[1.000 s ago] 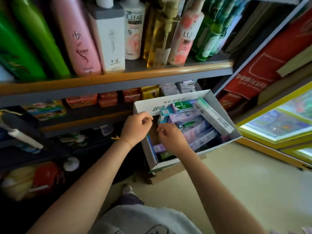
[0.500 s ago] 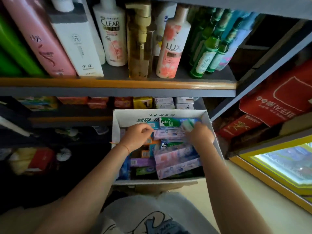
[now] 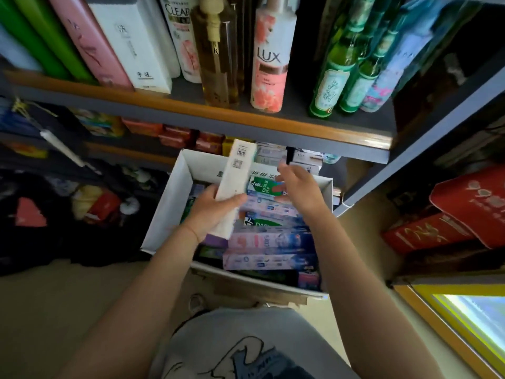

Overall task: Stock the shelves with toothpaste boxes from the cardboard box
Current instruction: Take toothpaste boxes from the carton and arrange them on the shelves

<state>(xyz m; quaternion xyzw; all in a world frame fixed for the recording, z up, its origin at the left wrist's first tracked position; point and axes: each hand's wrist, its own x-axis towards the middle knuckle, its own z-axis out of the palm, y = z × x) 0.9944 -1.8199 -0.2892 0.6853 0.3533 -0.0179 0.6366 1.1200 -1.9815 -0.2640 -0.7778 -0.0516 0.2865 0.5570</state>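
Toothpaste box (image 3: 237,176), long white carton, left hand (image 3: 211,207)

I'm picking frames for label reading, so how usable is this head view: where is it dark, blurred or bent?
Head view: the lower left shelves are deep in shadow; the LUX bottle and the DARLIE box read clearly; the white toothpaste box in the left hand is slightly smeared; wide-angle bending curves the upper shelf edge; the bright window at lower right is washed out.
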